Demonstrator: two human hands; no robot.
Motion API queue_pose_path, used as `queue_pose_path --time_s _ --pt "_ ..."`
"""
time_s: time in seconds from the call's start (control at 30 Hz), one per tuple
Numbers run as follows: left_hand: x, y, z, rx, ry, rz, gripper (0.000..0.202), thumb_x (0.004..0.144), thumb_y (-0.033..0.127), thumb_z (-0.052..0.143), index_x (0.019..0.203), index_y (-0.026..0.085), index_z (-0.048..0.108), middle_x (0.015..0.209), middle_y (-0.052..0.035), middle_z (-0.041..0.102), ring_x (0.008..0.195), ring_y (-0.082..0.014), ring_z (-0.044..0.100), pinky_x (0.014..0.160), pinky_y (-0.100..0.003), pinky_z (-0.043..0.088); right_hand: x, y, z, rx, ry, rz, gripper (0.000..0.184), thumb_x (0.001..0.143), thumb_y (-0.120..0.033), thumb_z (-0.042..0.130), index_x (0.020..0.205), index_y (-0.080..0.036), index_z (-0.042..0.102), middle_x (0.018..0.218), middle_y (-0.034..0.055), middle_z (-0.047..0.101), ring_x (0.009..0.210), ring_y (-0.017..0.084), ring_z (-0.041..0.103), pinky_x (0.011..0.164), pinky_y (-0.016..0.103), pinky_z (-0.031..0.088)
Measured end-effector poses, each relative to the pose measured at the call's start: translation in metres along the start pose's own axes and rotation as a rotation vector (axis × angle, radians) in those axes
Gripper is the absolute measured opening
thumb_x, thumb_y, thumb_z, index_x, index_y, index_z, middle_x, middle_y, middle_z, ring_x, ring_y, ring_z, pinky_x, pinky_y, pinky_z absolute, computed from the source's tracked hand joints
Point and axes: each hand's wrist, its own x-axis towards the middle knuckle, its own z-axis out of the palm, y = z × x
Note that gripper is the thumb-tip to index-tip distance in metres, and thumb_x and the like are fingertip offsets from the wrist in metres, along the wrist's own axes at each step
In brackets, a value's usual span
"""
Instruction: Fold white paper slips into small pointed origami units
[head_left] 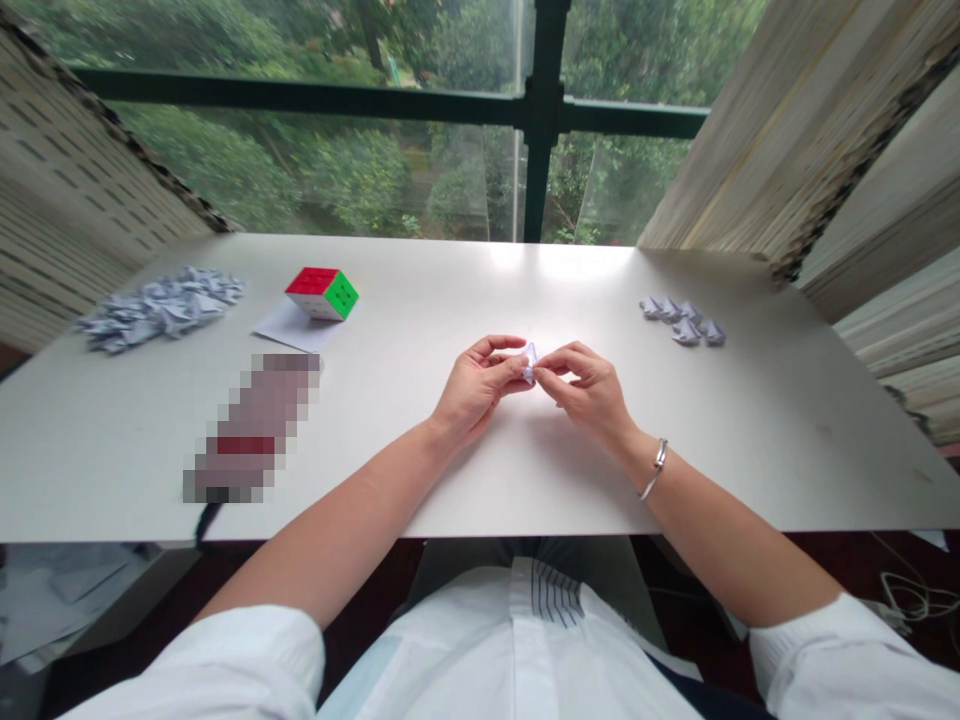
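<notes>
Left hand and right hand pinch one small, folded white paper piece

The piece is at the middle of the smooth white surface, between the two hands; whether it touches the surface, I cannot tell. The left grip pinches it between thumb and fingers; the right grip, thumb and forefinger together, pinches its near right side. A thin silver metal bracelet circles the right wrist.

Well apart on the right lies a small cluster of folded white paper pieces. At far left sits a large heap of folded, pale paper pieces. Near it, a red, green and white plastic puzzle cube rests on a flat white paper sheet.
</notes>
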Motion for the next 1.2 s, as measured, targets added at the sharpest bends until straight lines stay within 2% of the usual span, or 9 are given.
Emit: queue_pose_path --time_s 0.27,0.5,1.2 --pt "-0.0001 -0.006 0.0036 -0.008 0.026 0.064 0.03 0.063 0.024 0.087 0.084 0.013 0.068 0.071 -0.0013 0.071 0.065 -0.0111 0.066 0.072 -0.027 0.056 0.0002 -0.0001 0.0015 0.022 -0.001 0.009 0.01 0.084 -0.029 0.069 0.083 -0.02 0.073 0.087 0.0031 0.063 0.077 0.014 0.064 0.056 0.024 0.054" --pt "0.001 -0.006 0.0034 0.015 0.036 0.057 0.028 0.063 0.026 0.086 0.083 0.013 0.071 0.075 -0.0031 0.073 0.069 -0.0125 0.067 0.076 -0.03 0.056 -0.0003 -0.0004 0.0025 0.011 0.005 0.006 0.012 0.085 -0.032 0.068 0.084 -0.021 0.072 0.088 0.0037 0.062 0.078 0.015 0.064 0.056 0.025 0.056" --pt "0.0005 -0.0091 0.006 0.04 0.122 0.128 0.028 0.061 0.028 0.086 0.081 0.013 0.073 0.074 -0.0028 0.072 0.066 -0.013 0.066 0.073 -0.031 0.057 -0.0012 -0.0015 0.0029 0.026 0.023 -0.005 0.01 0.085 -0.03 0.068 0.087 -0.023 0.073 0.091 0.0037 0.063 0.081 0.016 0.065 0.058 0.026 0.057"
